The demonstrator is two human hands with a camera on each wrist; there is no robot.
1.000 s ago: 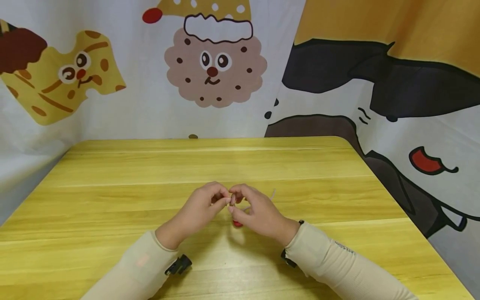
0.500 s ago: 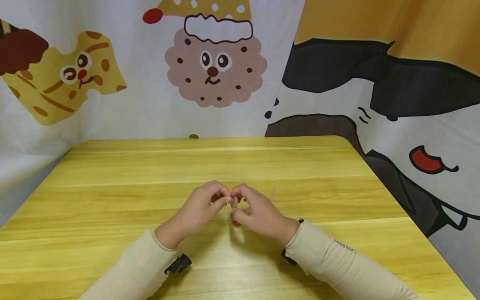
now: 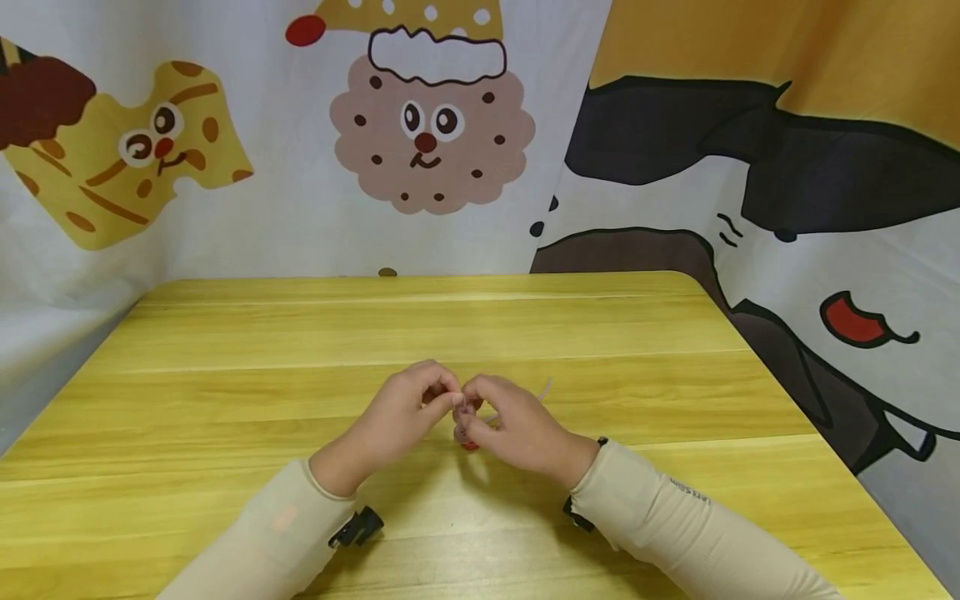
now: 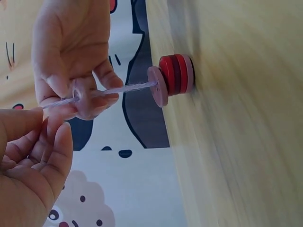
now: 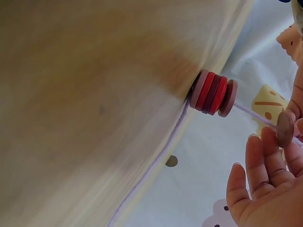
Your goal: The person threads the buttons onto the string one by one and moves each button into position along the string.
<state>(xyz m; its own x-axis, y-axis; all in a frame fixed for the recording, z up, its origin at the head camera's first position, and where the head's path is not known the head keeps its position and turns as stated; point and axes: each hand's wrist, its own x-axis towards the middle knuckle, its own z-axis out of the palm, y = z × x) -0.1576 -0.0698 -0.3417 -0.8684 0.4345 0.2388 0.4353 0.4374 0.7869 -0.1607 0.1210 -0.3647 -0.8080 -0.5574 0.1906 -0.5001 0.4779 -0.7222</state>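
Observation:
My left hand (image 3: 390,421) pinches the end of a lilac yarn (image 4: 128,88) between thumb and fingertips. Close beside it, my right hand (image 3: 525,433) holds a dusky pink button (image 4: 84,98) threaded on the yarn. Below, the yarn runs into a stack of round buttons (image 5: 210,92), bright red and dark red between dusky pink ones. The uppermost pink button (image 4: 157,86) of that stack sits slightly tilted, apart from the rest. In the head view, the right thumb and fingers partly cover the buttons.
The stack stands at the wooden table (image 3: 300,333), and the yarn's tail (image 3: 546,388) trails off to the right along the tabletop. A curtain (image 3: 277,225) with cartoon prints hangs behind the table. Each wrist wears a black strap-on device (image 3: 357,528).
The button in my right fingers has shifted slightly lower along the yarn. The stack has moved a little left in view, showing more of its pink top. My left hand stays nearly still.

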